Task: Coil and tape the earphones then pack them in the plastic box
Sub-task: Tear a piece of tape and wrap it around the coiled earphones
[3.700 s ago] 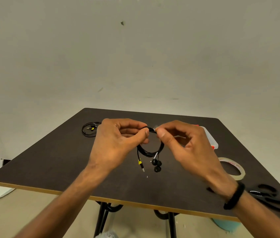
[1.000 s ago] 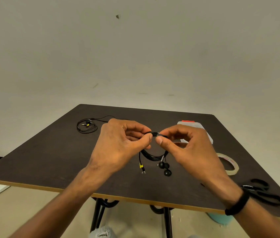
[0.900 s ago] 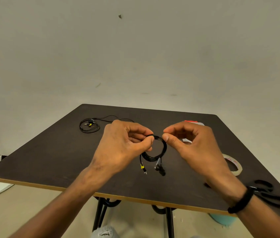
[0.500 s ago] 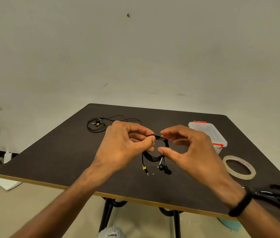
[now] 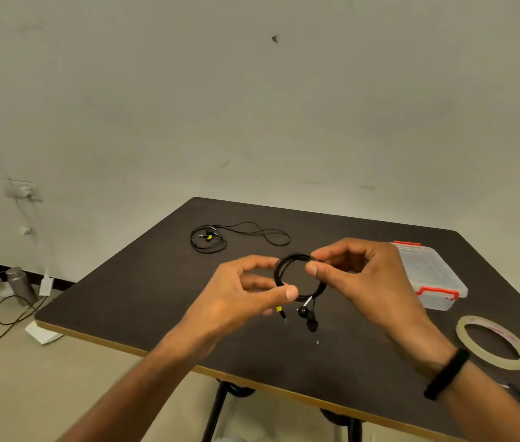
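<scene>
A bare pale wall backs a dark desk standing on a beige floor, where a metal bottle and cable lie by the wall. Above the desk, both hands hold the coiled earphones: left hand fingers pinch the loop's lower side, right hand fingers pinch its top, likely to keep the turns from springing apart. Right of the fingers sit the closed plastic box and tape roll, handy for what follows; a second earphone set lies beyond them.
</scene>
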The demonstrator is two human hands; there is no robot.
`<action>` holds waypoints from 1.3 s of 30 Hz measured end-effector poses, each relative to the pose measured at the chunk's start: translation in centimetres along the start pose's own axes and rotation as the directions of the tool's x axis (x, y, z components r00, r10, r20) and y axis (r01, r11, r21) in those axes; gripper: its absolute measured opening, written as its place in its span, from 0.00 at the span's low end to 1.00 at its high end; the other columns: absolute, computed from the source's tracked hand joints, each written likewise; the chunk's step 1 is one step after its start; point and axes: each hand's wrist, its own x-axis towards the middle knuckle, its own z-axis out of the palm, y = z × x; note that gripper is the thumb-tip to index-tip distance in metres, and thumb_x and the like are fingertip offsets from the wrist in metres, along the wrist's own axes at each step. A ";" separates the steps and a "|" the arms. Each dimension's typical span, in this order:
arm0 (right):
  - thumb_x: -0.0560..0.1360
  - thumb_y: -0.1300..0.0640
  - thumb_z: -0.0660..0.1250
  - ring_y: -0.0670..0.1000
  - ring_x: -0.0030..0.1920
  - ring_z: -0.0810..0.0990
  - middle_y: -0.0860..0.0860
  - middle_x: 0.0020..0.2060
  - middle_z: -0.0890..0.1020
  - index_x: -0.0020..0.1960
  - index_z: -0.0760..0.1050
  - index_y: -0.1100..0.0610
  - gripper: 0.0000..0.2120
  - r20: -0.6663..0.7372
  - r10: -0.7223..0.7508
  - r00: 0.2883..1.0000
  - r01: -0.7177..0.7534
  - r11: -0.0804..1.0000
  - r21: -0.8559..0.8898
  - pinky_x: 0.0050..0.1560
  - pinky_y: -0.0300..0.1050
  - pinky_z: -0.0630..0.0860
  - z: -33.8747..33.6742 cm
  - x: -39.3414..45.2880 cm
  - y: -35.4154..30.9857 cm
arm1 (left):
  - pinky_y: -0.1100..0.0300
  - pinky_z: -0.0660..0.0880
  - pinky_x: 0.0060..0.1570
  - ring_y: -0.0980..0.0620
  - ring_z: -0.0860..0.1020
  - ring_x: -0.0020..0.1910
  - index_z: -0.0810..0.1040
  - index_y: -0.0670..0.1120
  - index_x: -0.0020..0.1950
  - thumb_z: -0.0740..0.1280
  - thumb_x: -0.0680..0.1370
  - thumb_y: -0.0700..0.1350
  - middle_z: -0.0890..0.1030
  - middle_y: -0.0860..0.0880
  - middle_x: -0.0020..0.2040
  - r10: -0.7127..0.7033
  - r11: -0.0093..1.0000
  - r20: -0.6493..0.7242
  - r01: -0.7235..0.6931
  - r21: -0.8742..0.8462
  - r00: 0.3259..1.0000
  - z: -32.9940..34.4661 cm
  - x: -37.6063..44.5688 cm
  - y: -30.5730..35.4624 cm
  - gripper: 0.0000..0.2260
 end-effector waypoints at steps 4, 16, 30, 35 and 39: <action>0.68 0.59 0.83 0.47 0.37 0.85 0.50 0.35 0.87 0.43 0.88 0.50 0.07 0.020 0.191 0.981 -0.191 0.964 0.187 0.40 0.43 0.83 2.6 1.4 0.5 | 0.58 0.84 0.54 0.53 0.87 0.52 0.84 0.48 0.60 0.76 0.77 0.48 0.89 0.49 0.51 -0.097 0.984 -0.081 0.084 -0.158 0.992 -1.7 -0.5 -2.0 0.13; 0.70 0.64 0.82 0.47 0.36 0.86 0.53 0.37 0.87 0.50 0.86 0.62 0.10 0.235 0.491 0.839 -0.544 0.773 0.325 0.37 0.41 0.84 11.4 4.6 2.0 | 0.55 0.83 0.54 0.53 0.87 0.54 0.84 0.51 0.60 0.72 0.80 0.53 0.89 0.51 0.52 -0.280 0.914 -0.242 0.180 -0.363 0.929 -6.8 0.0 -6.4 0.11; 0.70 0.65 0.81 0.49 0.37 0.84 0.56 0.39 0.88 0.50 0.86 0.63 0.10 0.361 0.473 0.803 -0.556 0.814 0.169 0.36 0.42 0.84 16.3 6.9 1.5 | 0.52 0.84 0.47 0.47 0.88 0.49 0.84 0.45 0.61 0.73 0.79 0.50 0.88 0.43 0.52 -0.282 0.939 -0.234 0.218 -0.267 0.930 -12.8 0.2 -6.7 0.13; 0.70 0.68 0.80 0.53 0.40 0.86 0.61 0.44 0.87 0.51 0.84 0.68 0.11 0.341 0.528 0.778 -0.598 0.789 0.143 0.34 0.42 0.85 17.5 6.2 2.7 | 0.58 0.85 0.41 0.50 0.88 0.41 0.85 0.40 0.56 0.75 0.79 0.42 0.87 0.39 0.49 -0.400 0.892 -0.308 0.290 -0.346 0.863 -12.9 0.6 -6.8 0.09; 0.70 0.66 0.82 0.53 0.38 0.88 0.62 0.45 0.87 0.48 0.84 0.67 0.11 0.281 0.506 0.816 -0.538 0.842 0.047 0.37 0.44 0.86 18.4 6.1 3.6 | 0.47 0.81 0.62 0.46 0.86 0.53 0.87 0.48 0.50 0.72 0.81 0.53 0.89 0.46 0.49 -0.352 0.935 -0.421 0.335 -0.117 0.836 -12.3 1.2 -7.8 0.10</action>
